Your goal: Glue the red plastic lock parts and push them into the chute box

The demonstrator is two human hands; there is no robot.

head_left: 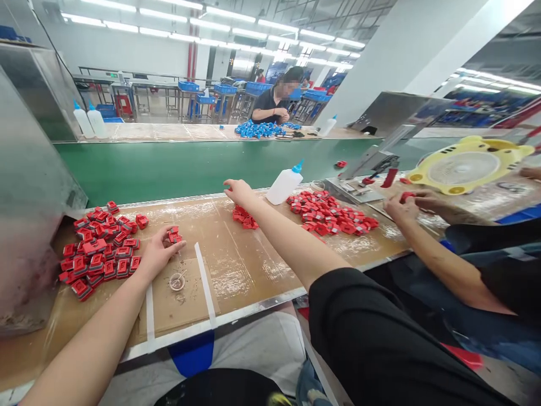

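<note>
Red plastic block is just past the small cup, pinched by our left hand. More red blocks lie left of the cup. Our right hand is farther past it, rightward; we cannot tell its grip.

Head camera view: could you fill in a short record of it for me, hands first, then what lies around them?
Left hand: holds a red piece
Right hand: stretched to the table's far edge, before a green surface; no held thing visible
Left pile: red pieces, beside the left forearm
Cardboard: taped down, small cup on it
Bottle: white, blue tip, upright but leaning in view
Far side: a person behind blue pieces
</note>
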